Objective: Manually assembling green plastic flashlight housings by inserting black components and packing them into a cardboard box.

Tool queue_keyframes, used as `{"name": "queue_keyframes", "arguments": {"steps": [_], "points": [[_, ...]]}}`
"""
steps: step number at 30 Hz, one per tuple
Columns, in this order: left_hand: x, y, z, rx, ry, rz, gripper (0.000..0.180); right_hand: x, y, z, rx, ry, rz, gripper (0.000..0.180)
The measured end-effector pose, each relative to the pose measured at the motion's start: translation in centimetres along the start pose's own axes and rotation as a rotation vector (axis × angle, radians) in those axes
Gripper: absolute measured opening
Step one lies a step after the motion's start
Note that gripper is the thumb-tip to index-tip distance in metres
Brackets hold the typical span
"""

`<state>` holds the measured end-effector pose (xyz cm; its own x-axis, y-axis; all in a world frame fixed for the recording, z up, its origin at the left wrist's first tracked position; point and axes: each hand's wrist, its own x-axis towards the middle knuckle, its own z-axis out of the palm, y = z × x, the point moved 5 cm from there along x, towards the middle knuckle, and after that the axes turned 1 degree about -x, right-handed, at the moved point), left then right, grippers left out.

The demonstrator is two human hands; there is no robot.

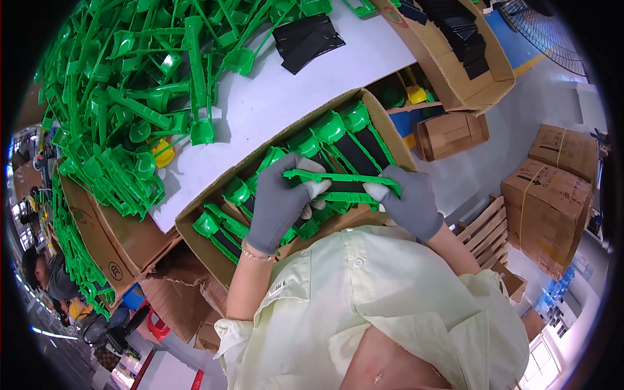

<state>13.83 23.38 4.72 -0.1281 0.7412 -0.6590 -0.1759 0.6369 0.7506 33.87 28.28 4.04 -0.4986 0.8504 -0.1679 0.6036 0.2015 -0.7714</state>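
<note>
Clockwise from the hands, a heap of green plastic parts (123,107) covers the tabletop (260,104) at ten o'clock, with black sheets (309,42) near twelve. An open carton of more black sheets (497,88) stands at one, a small brown carton (452,135) at two, strapped boxes (543,208) at three. Directly beneath the hands sits a long carton (389,130) with rows of green-and-black pieces; the gloved hands hide some of them.

One green-and-black piece (341,177) is held above that carton, between the two hands. The left hand (281,201) is clamped on its nine-o'clock end, fingers curled; the right hand (413,203) pinches its three-o'clock end.
</note>
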Motion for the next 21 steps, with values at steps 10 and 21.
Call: {"name": "queue_keyframes", "arguments": {"steps": [10,21], "points": [[3.0,2.5,-1.3,0.316,-0.179,-0.038,0.021,8.3,-3.2,-6.1,-0.081,0.038,-0.456,0.031],[1.9,8.0,-11.0,1.126,1.018,0.564,0.025,23.0,-6.0,4.1,-0.703,-0.154,-0.747,0.030]]}}
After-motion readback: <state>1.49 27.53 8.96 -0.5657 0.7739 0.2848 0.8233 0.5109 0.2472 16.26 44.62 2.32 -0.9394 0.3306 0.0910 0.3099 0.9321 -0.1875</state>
